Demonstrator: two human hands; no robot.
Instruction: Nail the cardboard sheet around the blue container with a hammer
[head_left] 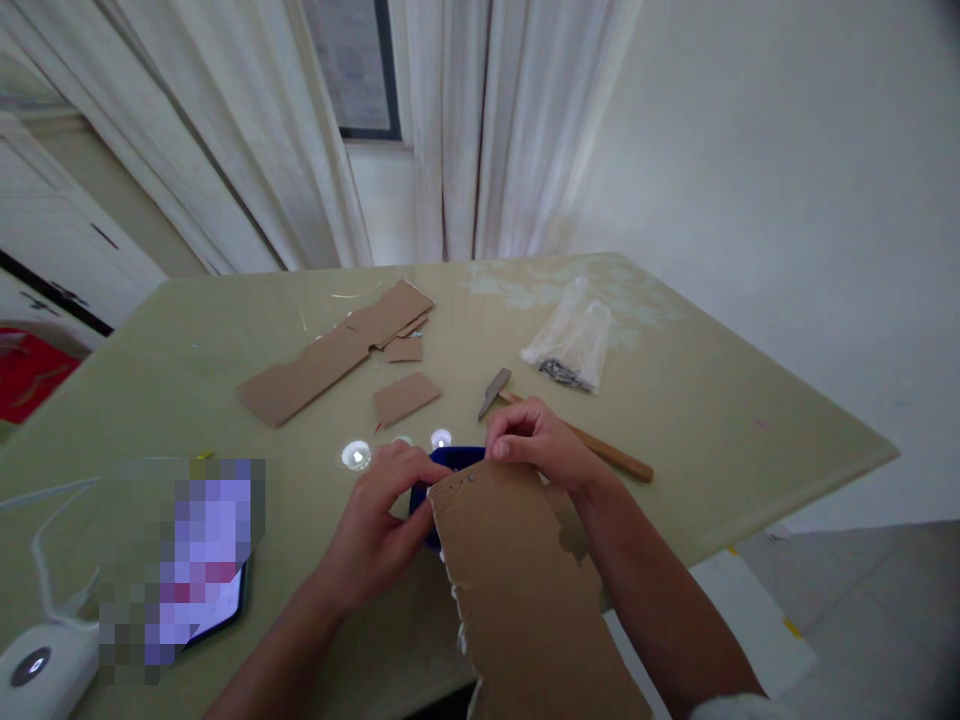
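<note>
Together, our hands work at the near edge of the surface [750, 400]: left hand [379, 525] grips a blue object [455, 459] and the cardboard sheet [517, 580], right hand [536, 440] pinches the sheet's top edge. Behind lies a hammer [577, 435].

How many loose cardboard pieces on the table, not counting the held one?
4: long strip, angled piece overlapping its far end, small piece below that, separate piece nearer the hands. Smaller scraps may be hidden underneath.
</note>
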